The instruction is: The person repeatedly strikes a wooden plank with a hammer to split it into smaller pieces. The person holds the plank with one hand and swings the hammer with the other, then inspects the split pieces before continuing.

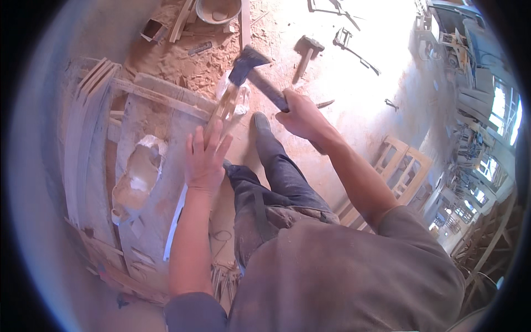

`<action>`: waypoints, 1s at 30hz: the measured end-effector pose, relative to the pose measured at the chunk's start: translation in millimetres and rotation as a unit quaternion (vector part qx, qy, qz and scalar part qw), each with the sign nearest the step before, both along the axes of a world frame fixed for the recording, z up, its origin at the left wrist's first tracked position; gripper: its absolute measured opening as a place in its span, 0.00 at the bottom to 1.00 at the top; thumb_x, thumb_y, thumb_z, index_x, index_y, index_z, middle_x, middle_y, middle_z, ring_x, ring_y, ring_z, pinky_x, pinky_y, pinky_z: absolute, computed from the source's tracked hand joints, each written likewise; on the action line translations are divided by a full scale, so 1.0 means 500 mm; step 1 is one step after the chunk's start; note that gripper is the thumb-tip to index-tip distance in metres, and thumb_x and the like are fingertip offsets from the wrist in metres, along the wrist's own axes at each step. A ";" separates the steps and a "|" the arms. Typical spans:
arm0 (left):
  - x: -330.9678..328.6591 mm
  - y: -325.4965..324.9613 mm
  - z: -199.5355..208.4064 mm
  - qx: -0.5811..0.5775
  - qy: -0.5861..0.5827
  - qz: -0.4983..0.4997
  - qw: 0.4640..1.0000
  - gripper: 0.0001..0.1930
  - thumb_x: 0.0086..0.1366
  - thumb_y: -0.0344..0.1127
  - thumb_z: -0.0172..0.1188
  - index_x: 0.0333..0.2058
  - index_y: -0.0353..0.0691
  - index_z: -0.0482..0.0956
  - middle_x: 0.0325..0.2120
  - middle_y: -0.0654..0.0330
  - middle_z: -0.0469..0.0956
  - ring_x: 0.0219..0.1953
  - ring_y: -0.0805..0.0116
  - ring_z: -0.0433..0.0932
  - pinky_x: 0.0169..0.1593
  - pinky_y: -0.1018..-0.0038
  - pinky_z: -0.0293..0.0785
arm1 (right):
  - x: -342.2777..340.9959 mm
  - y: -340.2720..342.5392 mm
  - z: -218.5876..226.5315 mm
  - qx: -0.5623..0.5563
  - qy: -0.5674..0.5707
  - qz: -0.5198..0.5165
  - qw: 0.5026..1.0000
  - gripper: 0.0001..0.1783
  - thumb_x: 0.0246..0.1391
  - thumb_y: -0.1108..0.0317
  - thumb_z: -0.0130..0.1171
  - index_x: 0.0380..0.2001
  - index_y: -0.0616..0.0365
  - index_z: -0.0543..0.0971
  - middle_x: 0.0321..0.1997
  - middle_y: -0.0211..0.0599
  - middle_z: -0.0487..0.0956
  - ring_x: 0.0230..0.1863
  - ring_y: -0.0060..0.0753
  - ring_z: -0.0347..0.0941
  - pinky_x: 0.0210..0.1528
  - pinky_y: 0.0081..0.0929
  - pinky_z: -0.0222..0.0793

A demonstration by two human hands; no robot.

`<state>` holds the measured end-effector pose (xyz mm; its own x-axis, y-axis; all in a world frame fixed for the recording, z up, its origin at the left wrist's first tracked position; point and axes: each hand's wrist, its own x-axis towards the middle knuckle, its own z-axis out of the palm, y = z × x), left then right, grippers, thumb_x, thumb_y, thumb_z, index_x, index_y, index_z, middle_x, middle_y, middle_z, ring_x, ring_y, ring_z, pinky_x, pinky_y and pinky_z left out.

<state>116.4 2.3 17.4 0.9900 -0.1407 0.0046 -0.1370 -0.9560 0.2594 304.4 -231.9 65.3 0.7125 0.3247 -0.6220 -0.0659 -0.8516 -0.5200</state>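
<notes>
My right hand (303, 115) is closed around the wooden handle of a hatchet (250, 60) with a dark metal head. The head hangs over the far end of a narrow piece of wood (223, 105); whether they touch, I cannot tell. My left hand (206, 157) lies with its fingers spread over the near part of that wood, at the right end of the workbench (160, 99). A crumpled piece of clear plastic (241, 102) shows beside the wood.
Left on the bench is a dusty, irregular tray-like thing (135, 180) beside stacked boards (83, 149). Shavings, a round basin (219, 10) and a hammer (307, 55) lie on the floor ahead. Frame saws (354, 47) lie farther right, near a slatted wooden frame (404, 169).
</notes>
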 end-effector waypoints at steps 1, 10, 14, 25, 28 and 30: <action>-0.010 -0.004 0.001 0.007 0.001 -0.002 1.000 0.34 0.53 0.25 0.64 0.61 0.57 0.79 0.75 0.65 0.60 0.69 0.42 0.65 0.70 0.42 0.66 | -0.008 -0.003 0.018 -0.001 0.031 -0.029 0.999 0.11 0.59 0.71 0.63 0.40 0.66 0.73 0.30 0.44 0.80 0.29 0.32 0.79 0.29 0.39 0.74; -0.015 -0.003 -0.008 0.005 0.006 -0.010 1.000 0.33 0.56 0.25 0.63 0.62 0.58 0.78 0.76 0.64 0.59 0.68 0.41 0.66 0.69 0.42 0.66 | -0.033 0.001 -0.008 0.052 -0.010 -0.144 0.988 0.13 0.57 0.70 0.61 0.41 0.68 0.74 0.34 0.62 0.82 0.39 0.66 0.81 0.45 0.53 0.74; -0.025 -0.003 -0.014 -0.003 0.009 -0.002 1.000 0.34 0.54 0.26 0.65 0.62 0.58 0.78 0.76 0.64 0.59 0.67 0.41 0.66 0.69 0.42 0.66 | -0.006 0.006 0.008 -0.035 0.038 0.052 0.997 0.14 0.57 0.71 0.54 0.44 0.70 0.75 0.39 0.69 0.83 0.46 0.69 0.81 0.52 0.55 0.73; -0.019 0.003 0.004 0.010 0.009 -0.026 1.000 0.40 0.49 0.27 0.69 0.65 0.56 0.76 0.75 0.61 0.62 0.68 0.46 0.66 0.69 0.50 0.66 | -0.066 0.023 0.007 0.017 0.047 -0.087 0.995 0.14 0.59 0.70 0.60 0.43 0.71 0.72 0.35 0.63 0.80 0.39 0.56 0.80 0.44 0.50 0.73; -0.020 0.001 0.001 0.011 -0.010 -0.021 1.000 0.38 0.51 0.24 0.67 0.64 0.57 0.76 0.74 0.62 0.63 0.67 0.47 0.68 0.68 0.52 0.68 | -0.074 0.009 -0.004 0.025 0.067 -0.062 0.996 0.12 0.59 0.70 0.61 0.39 0.66 0.72 0.29 0.46 0.79 0.27 0.38 0.79 0.30 0.38 0.75; -0.024 0.000 -0.003 -0.017 -0.038 0.006 0.999 0.38 0.52 0.24 0.66 0.64 0.56 0.75 0.73 0.60 0.64 0.66 0.47 0.70 0.67 0.53 0.69 | -0.089 0.001 0.005 0.079 0.129 -0.142 0.978 0.11 0.59 0.70 0.62 0.37 0.64 0.72 0.26 0.40 0.78 0.23 0.32 0.77 0.26 0.34 0.75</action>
<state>104.3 2.3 16.2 0.9883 -0.1266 0.0854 -0.1458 -0.9483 0.2817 259.7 -231.4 67.7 0.6136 0.2436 -0.7511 -0.4341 -0.6905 -0.5786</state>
